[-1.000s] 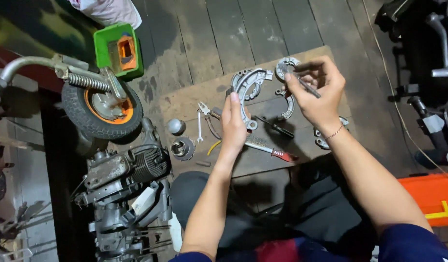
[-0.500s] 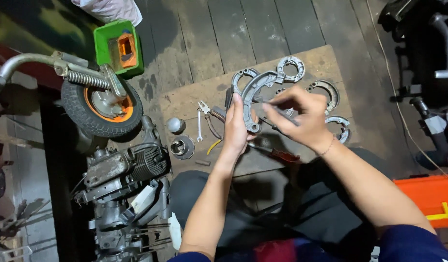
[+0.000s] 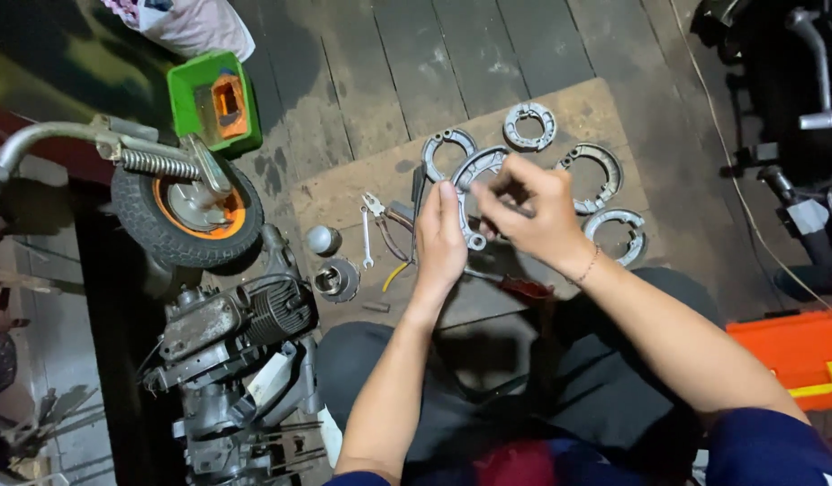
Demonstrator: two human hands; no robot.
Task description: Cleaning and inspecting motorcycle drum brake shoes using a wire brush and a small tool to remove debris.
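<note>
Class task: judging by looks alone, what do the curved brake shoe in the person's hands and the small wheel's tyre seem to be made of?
Brake shoe: probably cast metal, with a dull grey, matt sheen and a rigid curved shape. Tyre: apparently black rubber, matt with a ribbed tread, around an orange hub.

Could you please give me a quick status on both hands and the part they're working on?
Left hand and right hand both grip curved grey metal brake shoe. Held above brown cardboard sheet. Nothing between the hands.
</note>
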